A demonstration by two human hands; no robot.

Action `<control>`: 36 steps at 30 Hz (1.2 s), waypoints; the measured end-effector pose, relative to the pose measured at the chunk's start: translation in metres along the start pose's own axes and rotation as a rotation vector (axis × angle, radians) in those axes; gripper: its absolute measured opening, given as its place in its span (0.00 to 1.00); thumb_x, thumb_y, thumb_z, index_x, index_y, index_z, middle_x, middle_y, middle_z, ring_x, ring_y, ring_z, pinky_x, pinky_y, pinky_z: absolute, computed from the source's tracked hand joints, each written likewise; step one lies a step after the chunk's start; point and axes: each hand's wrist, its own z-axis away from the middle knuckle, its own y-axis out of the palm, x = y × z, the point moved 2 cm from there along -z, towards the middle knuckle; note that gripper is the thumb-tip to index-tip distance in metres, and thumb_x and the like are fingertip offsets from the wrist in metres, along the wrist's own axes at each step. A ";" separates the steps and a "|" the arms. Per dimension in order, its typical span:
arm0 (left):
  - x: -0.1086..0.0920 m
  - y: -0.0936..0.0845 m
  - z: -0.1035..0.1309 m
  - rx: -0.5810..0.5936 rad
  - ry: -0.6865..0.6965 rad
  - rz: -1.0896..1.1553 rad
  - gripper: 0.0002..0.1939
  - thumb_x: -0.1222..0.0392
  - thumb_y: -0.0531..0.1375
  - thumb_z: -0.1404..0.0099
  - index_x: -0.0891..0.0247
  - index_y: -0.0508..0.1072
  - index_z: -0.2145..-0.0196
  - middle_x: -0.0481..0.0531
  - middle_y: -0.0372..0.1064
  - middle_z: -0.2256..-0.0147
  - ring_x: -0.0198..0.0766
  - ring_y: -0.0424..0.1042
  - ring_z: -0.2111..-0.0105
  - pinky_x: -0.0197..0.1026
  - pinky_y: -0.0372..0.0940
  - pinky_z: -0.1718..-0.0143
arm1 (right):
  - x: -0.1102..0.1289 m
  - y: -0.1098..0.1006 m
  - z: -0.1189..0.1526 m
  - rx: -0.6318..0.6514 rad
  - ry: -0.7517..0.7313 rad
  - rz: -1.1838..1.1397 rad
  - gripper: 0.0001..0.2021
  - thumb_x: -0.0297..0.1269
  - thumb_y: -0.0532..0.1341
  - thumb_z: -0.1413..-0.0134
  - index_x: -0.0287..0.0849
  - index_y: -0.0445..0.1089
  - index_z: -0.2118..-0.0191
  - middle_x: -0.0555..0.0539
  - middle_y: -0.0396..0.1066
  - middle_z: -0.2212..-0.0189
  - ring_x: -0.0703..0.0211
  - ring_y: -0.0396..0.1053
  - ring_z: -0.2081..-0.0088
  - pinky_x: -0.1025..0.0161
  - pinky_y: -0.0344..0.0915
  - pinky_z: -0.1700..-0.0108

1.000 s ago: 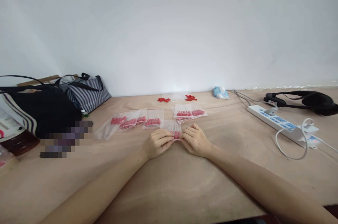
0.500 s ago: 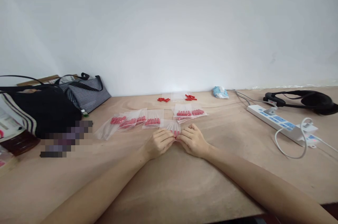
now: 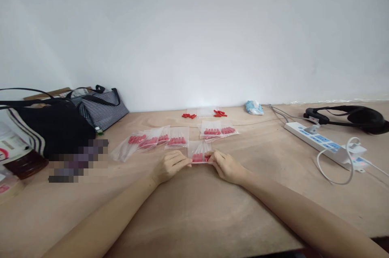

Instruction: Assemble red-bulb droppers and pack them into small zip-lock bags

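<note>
Between my hands lies a small clear zip bag (image 3: 199,148) with several red pieces inside, its near edge toward me. My left hand (image 3: 172,165) pinches the bag's near left corner. On the other side, my right hand (image 3: 226,165) grips the near right corner, its fingers covering part of the red contents. Just beyond, more filled clear bags (image 3: 178,136) lie overlapping to the left. Another stack of filled bags (image 3: 219,129) sits behind the one I hold. Farther back are loose red pieces (image 3: 189,116) and a clear bag with thin white sticks (image 3: 206,112).
A white power strip (image 3: 322,142) with cables and a black headset (image 3: 349,116) lie at the right. A blue-and-white crumpled packet (image 3: 254,107) rests by the wall. Black bag (image 3: 63,128), striped bag (image 3: 105,108) and a bottle (image 3: 24,160) crowd the left.
My hands have moved apart, the left one outward to the left. The bag between them is now stretched flatter, with more of its red contents showing.
</note>
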 end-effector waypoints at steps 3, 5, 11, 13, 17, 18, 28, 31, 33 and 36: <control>0.017 -0.005 0.009 0.022 -0.214 -0.017 0.12 0.59 0.51 0.35 0.65 0.68 0.57 0.57 0.71 0.63 0.40 0.69 0.60 0.44 0.65 0.59 | -0.002 -0.009 0.008 -0.077 -0.006 -0.110 0.06 0.26 0.46 0.44 0.44 0.55 0.65 0.42 0.67 0.60 0.61 0.66 0.58 0.63 0.64 0.61; 0.032 -0.005 0.018 0.049 -0.386 -0.131 0.14 0.58 0.50 0.36 0.64 0.69 0.57 0.59 0.69 0.57 0.45 0.65 0.54 0.50 0.61 0.54 | -0.007 -0.017 0.011 -0.177 -0.017 -0.101 0.07 0.25 0.47 0.45 0.44 0.55 0.64 0.41 0.66 0.59 0.60 0.65 0.56 0.61 0.64 0.59; 0.060 0.010 0.031 0.255 -0.554 -0.283 0.14 0.57 0.54 0.41 0.61 0.73 0.60 0.58 0.68 0.55 0.52 0.62 0.50 0.60 0.55 0.51 | -0.058 -0.044 -0.004 -0.511 0.110 0.002 0.04 0.29 0.49 0.46 0.45 0.55 0.65 0.41 0.65 0.61 0.56 0.66 0.58 0.58 0.64 0.62; 0.060 0.011 0.028 0.266 -0.530 -0.295 0.12 0.60 0.52 0.39 0.59 0.75 0.65 0.55 0.71 0.58 0.50 0.63 0.51 0.63 0.51 0.49 | -0.082 -0.046 -0.012 -0.486 0.159 0.020 0.02 0.31 0.50 0.46 0.45 0.55 0.66 0.41 0.65 0.61 0.55 0.66 0.59 0.57 0.64 0.62; 0.043 0.011 0.017 0.240 -0.388 -0.202 0.13 0.65 0.51 0.38 0.58 0.75 0.67 0.51 0.72 0.60 0.46 0.65 0.52 0.59 0.53 0.48 | -0.115 -0.037 -0.016 -0.355 0.211 0.048 0.03 0.32 0.48 0.45 0.44 0.55 0.69 0.41 0.64 0.62 0.56 0.65 0.61 0.57 0.63 0.61; 0.035 0.012 0.015 0.226 -0.354 -0.153 0.12 0.65 0.51 0.38 0.59 0.75 0.66 0.51 0.72 0.60 0.45 0.66 0.53 0.57 0.56 0.49 | -0.120 -0.035 -0.014 -0.316 0.212 0.051 0.03 0.32 0.48 0.45 0.44 0.55 0.69 0.42 0.64 0.62 0.56 0.65 0.61 0.57 0.63 0.61; -0.017 0.016 -0.008 0.217 -0.387 0.272 0.21 0.60 0.58 0.43 0.65 0.65 0.51 0.59 0.67 0.54 0.42 0.68 0.55 0.45 0.66 0.55 | -0.069 -0.035 0.007 -0.173 0.176 0.137 0.13 0.41 0.58 0.52 0.42 0.61 0.61 0.43 0.65 0.65 0.54 0.63 0.62 0.58 0.59 0.61; -0.010 0.010 -0.005 0.239 -0.330 0.246 0.23 0.58 0.60 0.44 0.65 0.65 0.51 0.60 0.66 0.53 0.44 0.68 0.55 0.45 0.66 0.56 | -0.036 -0.027 0.006 -0.002 0.101 0.027 0.16 0.45 0.61 0.56 0.42 0.63 0.63 0.45 0.66 0.66 0.56 0.63 0.63 0.59 0.58 0.61; -0.006 0.008 -0.001 0.204 -0.260 0.198 0.17 0.58 0.58 0.42 0.66 0.68 0.55 0.59 0.70 0.58 0.42 0.71 0.59 0.42 0.69 0.60 | -0.022 -0.021 0.004 0.060 0.064 0.026 0.15 0.44 0.61 0.56 0.42 0.64 0.63 0.46 0.67 0.66 0.57 0.64 0.63 0.60 0.57 0.62; -0.006 0.009 0.003 0.124 -0.146 0.103 0.09 0.64 0.53 0.38 0.66 0.71 0.62 0.56 0.73 0.64 0.38 0.73 0.65 0.38 0.70 0.66 | -0.016 -0.010 0.000 0.061 -0.042 0.084 0.09 0.39 0.58 0.51 0.41 0.66 0.63 0.47 0.68 0.68 0.60 0.64 0.66 0.61 0.56 0.64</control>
